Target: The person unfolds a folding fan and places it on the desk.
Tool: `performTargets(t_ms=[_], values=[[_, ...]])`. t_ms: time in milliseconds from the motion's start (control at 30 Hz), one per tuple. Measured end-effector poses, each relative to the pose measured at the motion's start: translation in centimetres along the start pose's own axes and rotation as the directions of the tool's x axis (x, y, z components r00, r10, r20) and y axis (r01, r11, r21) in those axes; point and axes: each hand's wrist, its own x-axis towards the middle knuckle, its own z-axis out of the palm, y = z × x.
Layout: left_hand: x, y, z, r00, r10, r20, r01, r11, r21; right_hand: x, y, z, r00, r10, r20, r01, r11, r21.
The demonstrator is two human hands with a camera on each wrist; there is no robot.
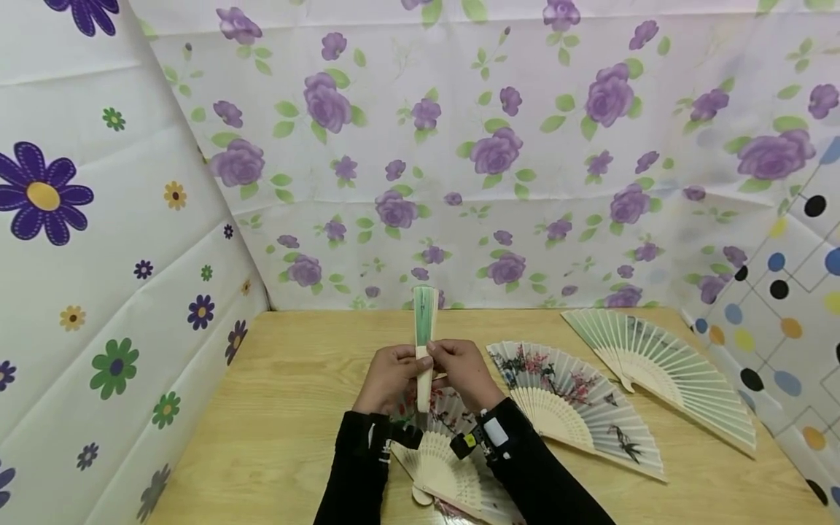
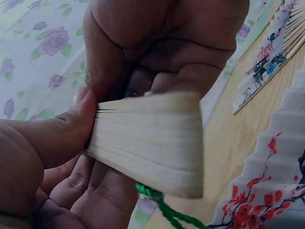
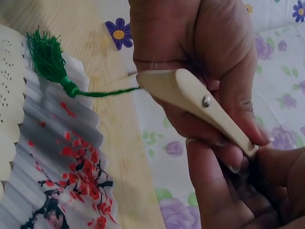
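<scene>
Both hands hold a folded hand fan (image 1: 425, 321) upright over the table, its green leaf end up and its pale ribs down. My left hand (image 1: 392, 375) grips it from the left, and my right hand (image 1: 466, 370) pinches it from the right with thumb and fingers. The stacked pale ribs of the folded fan (image 2: 147, 143) fill the middle of the left wrist view. In the right wrist view a metal rivet (image 3: 206, 101) shows near its base, and a green tassel (image 3: 50, 59) hangs from it on a cord.
Below the hands lies an open fan with red blossoms (image 1: 446, 467), partly hidden by the forearms. To the right are an open fan with pink flowers (image 1: 577, 394) and a pale green open fan (image 1: 663, 372). Flowered cloth (image 1: 420, 160) walls in the wooden table (image 1: 275, 423).
</scene>
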Motion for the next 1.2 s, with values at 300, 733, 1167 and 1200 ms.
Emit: performTargets(t_ms=[300,733,1167,1200], values=[[0.2,0.3,0.9,0.999,0.034,-0.018,-0.034,0.999,-0.017,-0.3,0.1,0.8,0.980,-0.018,-0.199,0.020,1.000,0.007],[0.4,0.2,1.4,1.000,0.018,0.010,-0.018,0.999,-0.049,-0.5,1.2,-1.1,0.998,-0.006,-0.055,0.013,0.993,0.118],[0.5,-0.2,2.2,0.999,-0.007,-0.041,0.002,0.990,-0.140,-0.8,1.4,-1.2,0.982,0.036,-0.188,0.003,0.979,0.203],[0.5,-0.2,2.2,0.999,-0.005,-0.052,-0.003,0.989,-0.146,-0.8,1.3,-1.2,0.977,0.039,-0.208,0.005,0.978,0.210]])
